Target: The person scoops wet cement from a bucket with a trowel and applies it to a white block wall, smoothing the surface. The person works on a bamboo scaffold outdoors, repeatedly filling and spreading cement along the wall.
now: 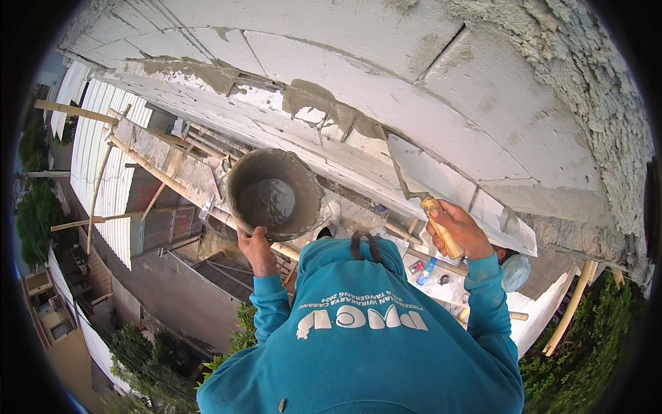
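A teal sweatshirt point(386, 372) with white print across it filled the foreground as its wearer stood against a wall point(331, 48) of large pale blocks, both hands occupied. The left hand point(258, 251) was clamped on the near rim of a round, mortar-caked bucket point(245, 188), thumb over the edge and the other fingers largely hidden; the vessel extended outward beyond that grip, its mouth turned up toward the camera. Wet gray mortar point(274, 200) lay in the bottom.

The right hand point(458, 229) was closed around the yellowish wooden handle point(449, 241) of a trowel point(395, 165), the butt protruding below the fist. From the grip, the bent metal neck and narrow-looking blade ran up and to the left, the tip at the smeared mortar patch point(321, 107) along the blocks; whether it touched could not be told. The bucket sat to the left of the tool, well apart from it.

Below, bamboo poles point(160, 168) and a worn plank point(169, 148) ran beside the wall at left, near a white corrugated roof point(103, 148). A blue bottle point(426, 270) showed between the sweatshirt's body and its right sleeve.
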{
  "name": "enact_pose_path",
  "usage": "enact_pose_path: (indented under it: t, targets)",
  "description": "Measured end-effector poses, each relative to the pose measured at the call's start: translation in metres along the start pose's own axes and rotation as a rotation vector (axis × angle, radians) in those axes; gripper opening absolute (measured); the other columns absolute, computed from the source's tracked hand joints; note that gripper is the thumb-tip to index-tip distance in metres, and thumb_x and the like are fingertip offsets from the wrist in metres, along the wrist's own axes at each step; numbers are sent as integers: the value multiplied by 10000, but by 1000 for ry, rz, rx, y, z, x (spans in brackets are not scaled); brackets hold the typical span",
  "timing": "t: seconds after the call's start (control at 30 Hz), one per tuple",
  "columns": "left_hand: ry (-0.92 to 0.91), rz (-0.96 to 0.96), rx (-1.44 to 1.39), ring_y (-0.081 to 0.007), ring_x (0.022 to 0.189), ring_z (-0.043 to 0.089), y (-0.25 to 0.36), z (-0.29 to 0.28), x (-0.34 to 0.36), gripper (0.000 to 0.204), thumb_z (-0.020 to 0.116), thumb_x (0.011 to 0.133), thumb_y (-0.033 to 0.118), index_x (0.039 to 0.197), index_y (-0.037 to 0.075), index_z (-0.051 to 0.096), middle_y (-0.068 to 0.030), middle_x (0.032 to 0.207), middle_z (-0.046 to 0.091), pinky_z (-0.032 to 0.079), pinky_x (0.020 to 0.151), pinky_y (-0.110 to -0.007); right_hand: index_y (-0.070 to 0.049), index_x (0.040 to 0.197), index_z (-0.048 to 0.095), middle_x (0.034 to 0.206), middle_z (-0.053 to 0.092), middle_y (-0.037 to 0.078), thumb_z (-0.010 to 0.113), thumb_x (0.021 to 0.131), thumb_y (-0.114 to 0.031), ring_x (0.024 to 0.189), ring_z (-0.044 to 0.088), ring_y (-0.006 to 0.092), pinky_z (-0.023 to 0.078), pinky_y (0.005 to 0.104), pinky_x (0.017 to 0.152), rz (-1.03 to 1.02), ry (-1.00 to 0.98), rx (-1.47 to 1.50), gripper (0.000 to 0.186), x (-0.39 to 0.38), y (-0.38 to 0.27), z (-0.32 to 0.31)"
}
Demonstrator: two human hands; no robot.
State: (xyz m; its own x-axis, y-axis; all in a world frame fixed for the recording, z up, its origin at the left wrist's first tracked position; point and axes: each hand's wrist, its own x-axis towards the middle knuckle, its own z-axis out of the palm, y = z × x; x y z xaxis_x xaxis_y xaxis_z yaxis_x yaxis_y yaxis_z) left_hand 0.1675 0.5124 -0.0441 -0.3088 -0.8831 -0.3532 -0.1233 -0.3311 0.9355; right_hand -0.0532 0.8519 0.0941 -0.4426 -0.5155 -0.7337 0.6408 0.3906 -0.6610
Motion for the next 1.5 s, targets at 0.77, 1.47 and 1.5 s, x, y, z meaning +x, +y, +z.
enact_pose_path:
  t: [0.77, 1.47, 1.5]
  targets:
    - [61, -83, -6, -188, 890, 631, -10, -5, -23, 559, 536, 741, -50, 1295, 25, 539, -72, 1062, 634, 564, 682, -326, -33, 1205, 523, 787, 546, 16, 580, 994, -358, 526, 553, 69, 467, 231, 420, -126, 16, -98, 392, -16, 20, -6]
    - [19, -148, 96, -177, 857, 603, -8, -19, 25, 540, 573, 744, 6, 1277, 89, 560, -34, 992, 607, 524, 660, -328, -71, 1155, 495, 815, 533, 55, 598, 991, -363, 600, 555, 106, 478, 261, 426, -70, -53, 571, 350, 13, -25, 81]
    - [18, -159, 91, -177, 855, 602, -6, -15, 27, 542, 575, 744, 8, 1279, 94, 559, -33, 998, 605, 520, 659, -327, -69, 1163, 493, 812, 532, 54, 595, 992, -367, 597, 555, 104, 478, 256, 425, -66, -27, 557, 359, 4, -24, 77]
